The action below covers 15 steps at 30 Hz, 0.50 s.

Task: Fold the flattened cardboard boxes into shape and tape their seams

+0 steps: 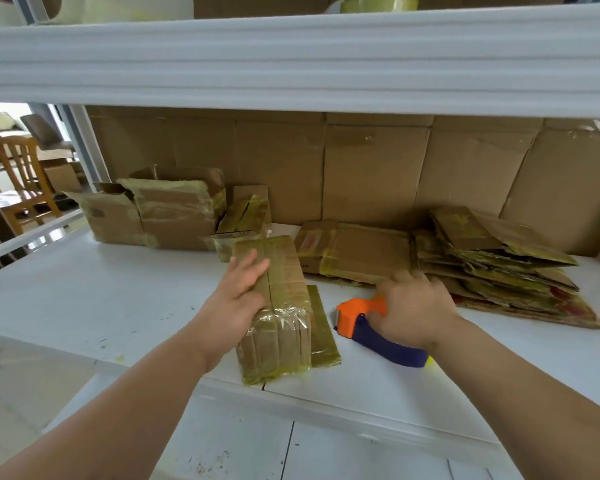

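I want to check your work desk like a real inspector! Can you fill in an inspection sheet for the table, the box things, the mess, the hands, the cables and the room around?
Surface: white shelf top, scuffed and marked.
Job's things: folded box near the front edge, seam taped; tape dispenser beside it; stack of flattened boxes on the right.
Clutter: finished taped boxes at back left.
Grippers: left hand rests flat on the folded box; right hand grips the tape dispenser.
Cables: nothing seen.
Surroundings: cardboard sheet lining the back; upper shelf overhead; wooden chair at far left.
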### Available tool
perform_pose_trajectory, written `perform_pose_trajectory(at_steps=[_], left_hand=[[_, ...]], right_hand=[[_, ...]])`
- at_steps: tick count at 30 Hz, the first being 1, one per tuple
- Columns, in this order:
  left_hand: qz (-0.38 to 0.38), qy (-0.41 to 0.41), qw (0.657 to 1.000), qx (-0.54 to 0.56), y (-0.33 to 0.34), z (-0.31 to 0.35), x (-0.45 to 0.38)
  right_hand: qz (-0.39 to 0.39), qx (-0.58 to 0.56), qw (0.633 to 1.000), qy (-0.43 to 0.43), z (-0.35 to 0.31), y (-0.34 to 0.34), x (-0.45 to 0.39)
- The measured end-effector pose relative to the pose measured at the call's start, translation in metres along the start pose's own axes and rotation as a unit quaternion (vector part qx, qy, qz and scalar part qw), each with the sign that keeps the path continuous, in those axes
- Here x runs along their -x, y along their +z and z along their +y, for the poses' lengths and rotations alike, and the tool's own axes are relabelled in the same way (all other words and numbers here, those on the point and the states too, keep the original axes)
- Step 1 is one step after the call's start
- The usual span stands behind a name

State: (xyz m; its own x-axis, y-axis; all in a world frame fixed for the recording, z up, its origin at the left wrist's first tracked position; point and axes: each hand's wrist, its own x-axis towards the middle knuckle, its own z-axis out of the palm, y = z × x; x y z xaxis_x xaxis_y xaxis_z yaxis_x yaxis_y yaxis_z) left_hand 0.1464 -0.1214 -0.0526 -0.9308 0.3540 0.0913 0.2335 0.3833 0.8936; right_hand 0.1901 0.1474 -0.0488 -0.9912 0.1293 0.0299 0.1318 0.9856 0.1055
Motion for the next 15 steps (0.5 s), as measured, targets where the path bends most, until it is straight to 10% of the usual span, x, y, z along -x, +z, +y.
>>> perform_pose_trajectory(at_steps=[3,7,15], left_hand=[[0.066,-0.058,0.98,0.176,0.003,-0.008,0.003],[0.058,-0.098,0.956,0.269,0.003,-0.012,0.002],[0.098,-0.112,0.959,0.242,0.014,-0.007,0.002]], right_hand=[[0.016,-0.188,0.98,-0.06,-0.025,-0.012,0.002],[-0.145,-0.422,0.886,-0.125,-0.063,-0.003,0.005],[-0.21,-0.535,0.818,-0.023,-0.098,0.018,0.012]])
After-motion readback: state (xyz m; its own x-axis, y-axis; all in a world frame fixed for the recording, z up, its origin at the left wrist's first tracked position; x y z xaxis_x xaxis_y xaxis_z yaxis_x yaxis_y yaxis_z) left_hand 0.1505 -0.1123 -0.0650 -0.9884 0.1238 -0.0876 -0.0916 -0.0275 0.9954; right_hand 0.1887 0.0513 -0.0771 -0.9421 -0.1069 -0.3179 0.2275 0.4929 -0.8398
